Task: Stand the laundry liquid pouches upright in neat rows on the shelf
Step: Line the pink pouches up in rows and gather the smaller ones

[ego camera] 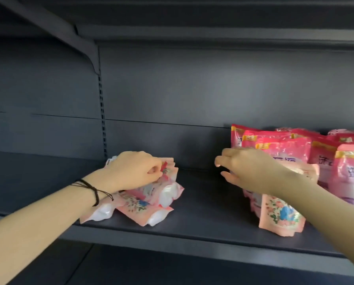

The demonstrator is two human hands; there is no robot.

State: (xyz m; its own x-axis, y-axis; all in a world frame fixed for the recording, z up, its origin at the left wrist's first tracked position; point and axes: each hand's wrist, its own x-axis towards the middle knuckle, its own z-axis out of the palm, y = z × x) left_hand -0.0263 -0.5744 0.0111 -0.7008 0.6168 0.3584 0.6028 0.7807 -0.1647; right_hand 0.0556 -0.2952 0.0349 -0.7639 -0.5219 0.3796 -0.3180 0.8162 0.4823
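A loose heap of pale pink pouches lies flat on the dark shelf, left of centre. My left hand rests on top of the heap and pinches the top edge of one pouch. On the right, several pale pink pouches stand upright one behind another. My right hand hovers over this row with fingers spread and relaxed, holding nothing. Whether it touches the pouches is hidden by the hand itself.
Rows of brighter pink pouches stand at the back right against the shelf's rear panel. A slotted upright post runs down the back behind the heap. Another shelf hangs overhead.
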